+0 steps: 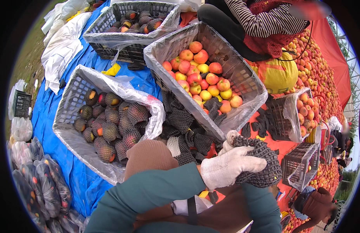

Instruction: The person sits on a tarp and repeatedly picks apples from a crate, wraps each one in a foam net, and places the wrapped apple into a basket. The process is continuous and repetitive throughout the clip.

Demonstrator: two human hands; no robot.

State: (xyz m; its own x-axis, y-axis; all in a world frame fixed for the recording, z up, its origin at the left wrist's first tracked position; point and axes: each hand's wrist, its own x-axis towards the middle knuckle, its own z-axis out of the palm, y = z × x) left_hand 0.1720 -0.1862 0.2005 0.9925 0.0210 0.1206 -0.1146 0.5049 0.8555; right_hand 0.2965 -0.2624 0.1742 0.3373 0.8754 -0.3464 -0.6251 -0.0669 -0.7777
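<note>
A black foam fruit net (pixel 260 165) is held between both my hands in front of me. My left hand (pixel 226 167), in a white knit glove, is closed on the net's near side with fingers stretched along it. My right hand (pixel 229 140), also gloved, grips its far side and is mostly hidden behind the left hand and the net. Whether an apple is inside the net I cannot tell. Just beyond my hands stands a lined crate (pixel 242 116) of bare red and yellow apples (pixel 194 79). To the left, another lined crate (pixel 69 112) holds netted apples (pixel 110 130).
Loose black nets (pixel 182 116) lie between the two crates. A third crate (pixel 125 37) of netted apples stands farther back. At the right are a yellow sack (pixel 281 73), more crates (pixel 300 161) and a large apple heap (pixel 321 77). Another person (pixel 261 23) sits at the far side.
</note>
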